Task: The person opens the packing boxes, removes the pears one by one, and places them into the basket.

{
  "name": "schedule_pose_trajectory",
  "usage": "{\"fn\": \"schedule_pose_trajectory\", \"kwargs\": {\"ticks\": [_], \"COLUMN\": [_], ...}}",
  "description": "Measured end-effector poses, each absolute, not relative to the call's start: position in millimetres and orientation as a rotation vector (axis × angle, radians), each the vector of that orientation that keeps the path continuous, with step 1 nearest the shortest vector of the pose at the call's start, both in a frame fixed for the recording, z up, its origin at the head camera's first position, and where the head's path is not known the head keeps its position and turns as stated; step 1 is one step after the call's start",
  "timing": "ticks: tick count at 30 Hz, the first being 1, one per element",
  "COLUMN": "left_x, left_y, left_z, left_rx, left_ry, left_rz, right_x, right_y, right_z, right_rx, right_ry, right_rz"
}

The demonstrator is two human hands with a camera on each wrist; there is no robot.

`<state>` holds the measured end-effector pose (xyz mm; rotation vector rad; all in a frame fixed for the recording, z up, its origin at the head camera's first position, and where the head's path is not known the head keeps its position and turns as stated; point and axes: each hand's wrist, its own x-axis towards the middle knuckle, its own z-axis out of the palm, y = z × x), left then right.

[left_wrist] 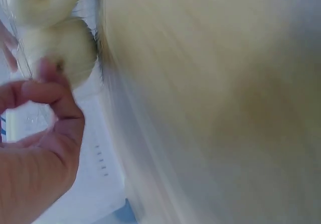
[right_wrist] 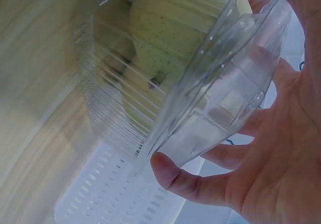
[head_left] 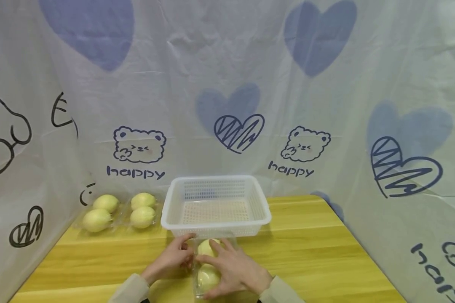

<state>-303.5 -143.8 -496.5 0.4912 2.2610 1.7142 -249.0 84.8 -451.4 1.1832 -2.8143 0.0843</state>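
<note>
While my left hand (head_left: 170, 257) pinches the near-side rim of the box (head_left: 195, 281), thumb and a finger brought together there, my right hand (head_left: 240, 268) spans it from the other side, fingers spread and bent round its clear plastic. The box lies on the surface (head_left: 311, 252), just before the basket (head_left: 220, 226), with two fruits (head_left: 207, 277) inside; whether its edges are fastened, I cannot tell. Squeezing too hard with my right fingers could, I judge, buckle the plastic, since it looks thin. Should my left fingers slip, the rim might spring apart and, being round, a fruit could roll out. A careless shove forward could also drive the box against the basket. The other fruits (head_left: 97, 220), packed in pairs at my left, sit well apart, so bumping them seems unlikely.
</note>
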Motion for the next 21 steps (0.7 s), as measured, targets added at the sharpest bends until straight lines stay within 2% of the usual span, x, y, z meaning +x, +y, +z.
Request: {"fn": "schedule_pose_trajectory", "kwargs": {"ticks": [9, 21], "left_x": [-292.7, -280.8], "left_y": [-156.3, -154.2], "left_z": [-489.8, -484.8], "left_rx": [0.571, 0.503], "left_ry": [2.248, 1.967], "left_rz": [1.574, 1.692], "right_x": [-248.9, -247.6], "right_y": [84.7, 91.8], "right_z": [-447.1, -436.1], "right_rx": [1.169, 1.210], "right_ry": [-2.842, -2.945], "right_rz": [0.131, 0.327]}}
